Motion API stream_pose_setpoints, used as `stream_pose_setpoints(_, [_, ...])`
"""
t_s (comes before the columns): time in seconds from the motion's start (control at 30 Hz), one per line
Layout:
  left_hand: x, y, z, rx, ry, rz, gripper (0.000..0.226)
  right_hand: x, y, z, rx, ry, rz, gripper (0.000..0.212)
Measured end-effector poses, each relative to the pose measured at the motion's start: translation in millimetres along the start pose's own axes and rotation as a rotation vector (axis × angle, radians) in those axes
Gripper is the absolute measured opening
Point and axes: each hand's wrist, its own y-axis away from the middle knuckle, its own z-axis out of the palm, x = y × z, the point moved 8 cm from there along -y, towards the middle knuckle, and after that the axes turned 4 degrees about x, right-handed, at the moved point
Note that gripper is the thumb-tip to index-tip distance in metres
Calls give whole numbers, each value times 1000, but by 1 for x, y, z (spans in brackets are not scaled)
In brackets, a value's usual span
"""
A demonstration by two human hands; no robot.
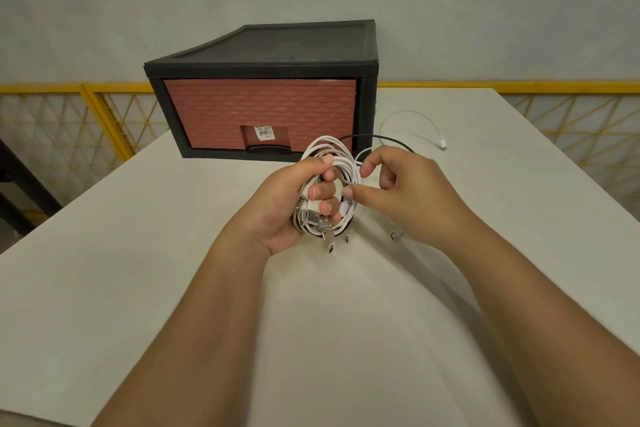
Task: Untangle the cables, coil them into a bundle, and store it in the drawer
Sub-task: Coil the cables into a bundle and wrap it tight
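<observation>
Cables in white and black are wound into a coil (341, 163) held above the table (173, 288), just in front of the drawer unit (263, 62). The left hand (287, 204) grips the coil's left side, its fingers curled through the loops and the thumb pressed over the top. The right hand (405, 184) pinches the coil's right edge between thumb and forefinger, with the other fingers loosely curled behind. Several USB plugs (320, 222) stick out at the bottom of the coil beside the left fingertips, and a few small connector ends hang just below it.

A black cable (377, 139) runs from the top of the coil to behind the right hand. A white cable (408, 112) arcs over the table to the right of the unit, ending in a small white connector (443, 146) that lies on the surface.

The unit has a black frame and one drawer (259, 107), fully closed, with a reddish brick-pattern front. A sticker (264, 132) with a barcode sits in the handle recess; its print is too small to read. A yellow mesh fence (104, 90) runs behind the table
</observation>
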Motion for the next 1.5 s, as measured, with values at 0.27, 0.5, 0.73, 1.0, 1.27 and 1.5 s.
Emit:
stream_pose_setpoints(0.27, [3, 1, -3, 5, 29, 15, 27, -24, 7, 6, -88, 71, -223, 29])
stream_pose_setpoints(0.5, [1, -1, -1, -13, 15, 6, 28, -35, 13, 16, -187, 405, -400, 24])
stream_pose_setpoints(0.73, [1, -1, -3, 15, -7, 0, 31, -33, 15, 21, -170, 491, -360, 20])
stream_pose_setpoints(1.0, [4, 1, -3, 15, 16, 3, 31, -36, 17, 24, -122, 548, -312, 20])
stream_pose_setpoints(1.27, [4, 0, -2, 12, 23, 15, 31, -40, 16, 25, -112, 562, -333, 17])
stream_pose_setpoints(1.5, [7, 0, -4, 35, 86, 51, 28, -34, 11, 17, -135, 301, -359, 19])
